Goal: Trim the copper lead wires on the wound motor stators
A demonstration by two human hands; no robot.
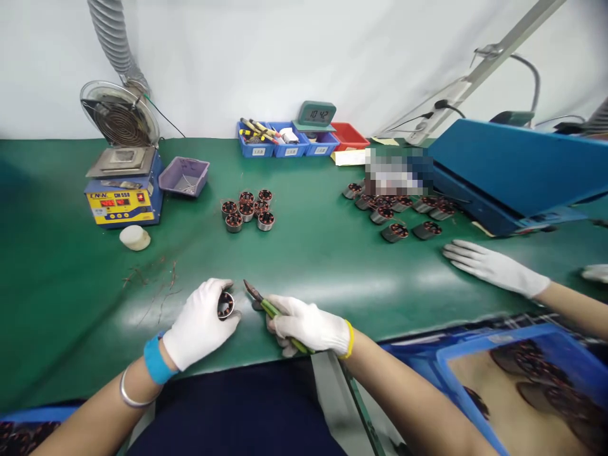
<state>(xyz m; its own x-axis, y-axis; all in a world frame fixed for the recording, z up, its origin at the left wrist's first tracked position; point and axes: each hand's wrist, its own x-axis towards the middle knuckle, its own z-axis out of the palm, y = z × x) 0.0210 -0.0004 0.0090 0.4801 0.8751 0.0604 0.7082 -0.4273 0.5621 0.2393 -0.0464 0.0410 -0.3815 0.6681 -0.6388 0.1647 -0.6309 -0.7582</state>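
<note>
My left hand (pixel 202 324), in a white glove, is closed around a motor stator (pixel 226 305), a metal ring with copper windings inside, its open end turned toward the right. Close by on the right, my gloved right hand (pixel 304 324) grips green-handled cutting pliers (pixel 270 309). The pliers' dark tip points up and left, apart from the stator. Beyond my hands, several similar stators (pixel 246 211) stand grouped on the green table (pixel 313 253). Cut bits of copper wire (pixel 164 291) lie left of my left hand.
A solder pot (pixel 124 196), a white round block (pixel 135 237) and a purple tray (pixel 184 176) stand left. Small blue bins (pixel 287 140) and a clock (pixel 317 114) line the back. More stators (pixel 382 214), a blue machine (pixel 517 171) and a co-worker's gloved hand (pixel 494 267) are right.
</note>
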